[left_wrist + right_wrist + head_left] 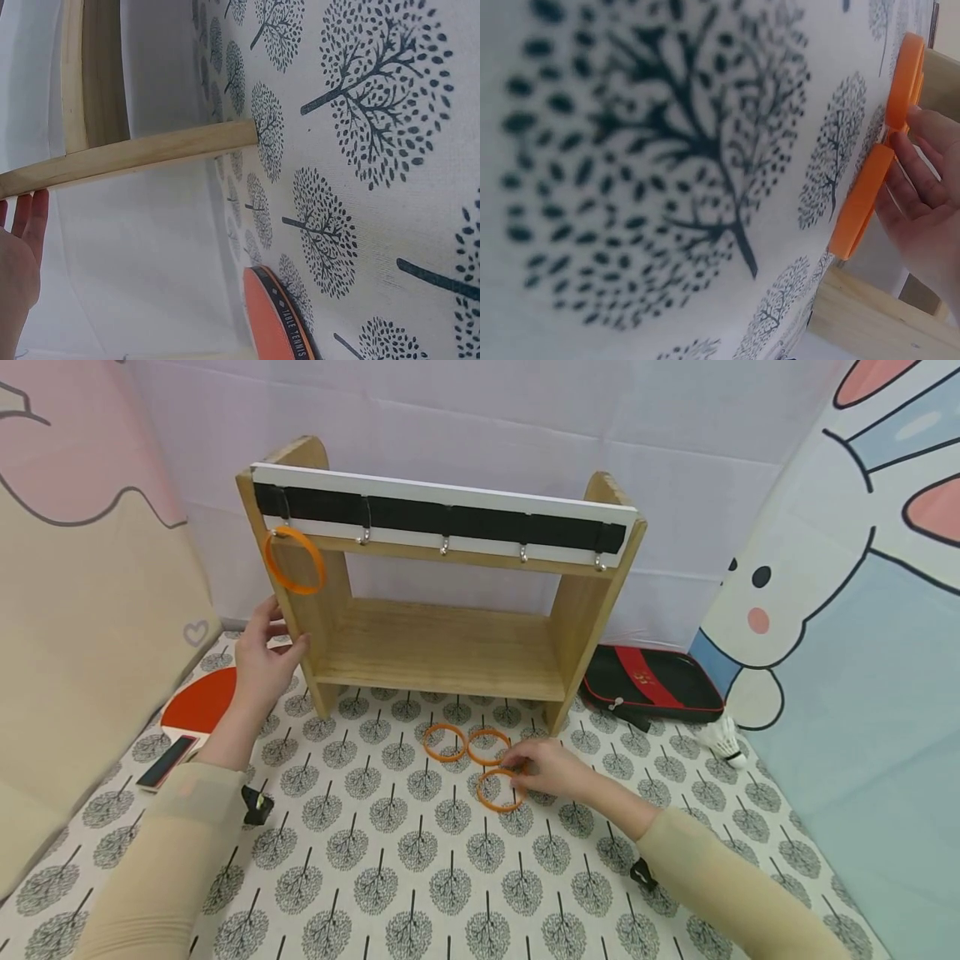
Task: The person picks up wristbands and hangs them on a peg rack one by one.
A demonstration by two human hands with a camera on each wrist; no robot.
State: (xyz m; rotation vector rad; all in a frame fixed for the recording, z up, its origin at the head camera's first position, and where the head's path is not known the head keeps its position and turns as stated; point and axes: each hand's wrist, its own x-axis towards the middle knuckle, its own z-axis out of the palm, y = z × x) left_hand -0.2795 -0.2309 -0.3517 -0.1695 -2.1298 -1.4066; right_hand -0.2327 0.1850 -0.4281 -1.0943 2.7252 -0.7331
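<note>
My left hand (264, 656) holds the left side panel of a small wooden shelf (442, 639), thumb in front and fingers behind. In the left wrist view, fingertips (36, 214) touch the panel's edge. My right hand (551, 768) is down at the table, thumb and index finger pinching the near orange ring (498, 809) at its upper right. Two more rings, a left one (447, 759) and a middle one (486, 763), lie just beyond. The right wrist view shows orange rings (861, 199) by the fingers. Another orange ring (298, 589) hangs on the shelf's leftmost hook.
A white-and-black strip (480, 527) with several metal hooks runs along the shelf's top. On the left lie a red table tennis paddle (201, 702) and a dark flat object (168, 762). Behind right are a black-and-red case (693, 681) and a shuttlecock (723, 742).
</note>
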